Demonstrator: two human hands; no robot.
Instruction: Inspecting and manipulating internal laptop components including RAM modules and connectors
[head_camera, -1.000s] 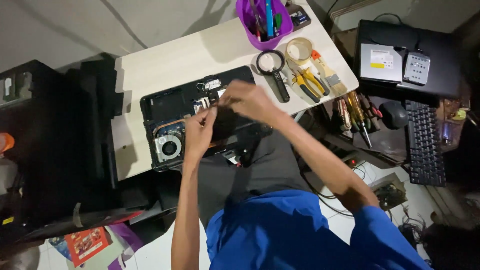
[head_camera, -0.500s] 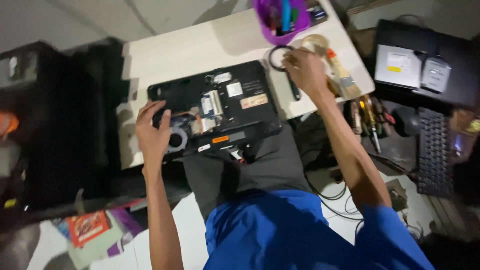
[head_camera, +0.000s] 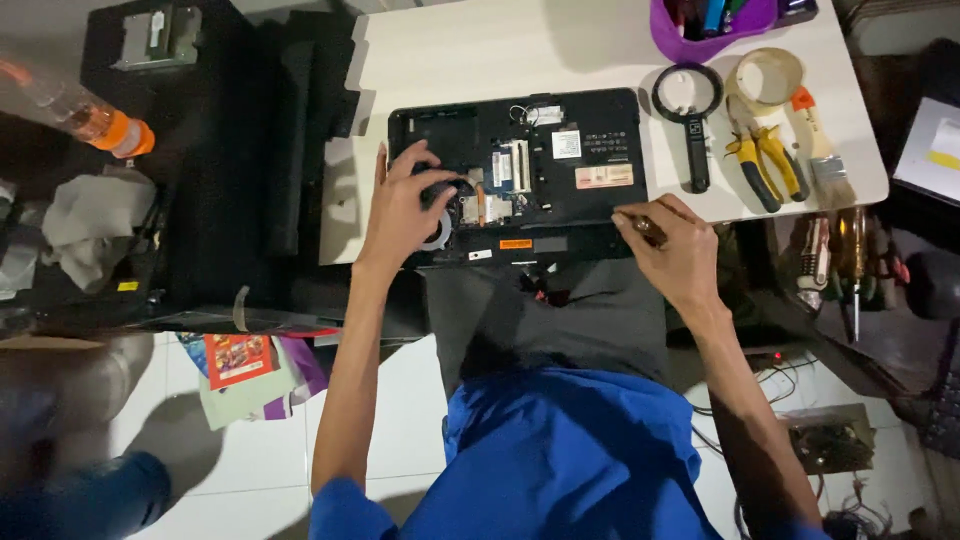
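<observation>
Two hands: left hand splayed on laptop, right hand pinching tool.

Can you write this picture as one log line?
left hand: on opened laptop, by fan | right hand: holds a thin tool | table

A person seen from above wears a bright blue short-sleeved shirt, its sleeves ending near the upper arms, and dark grey trousers over the lap. Both forearms are bare, with no watch, bracelet or gloves visible. The left hand and right hand are bare too, with no rings that can be made out.
</observation>
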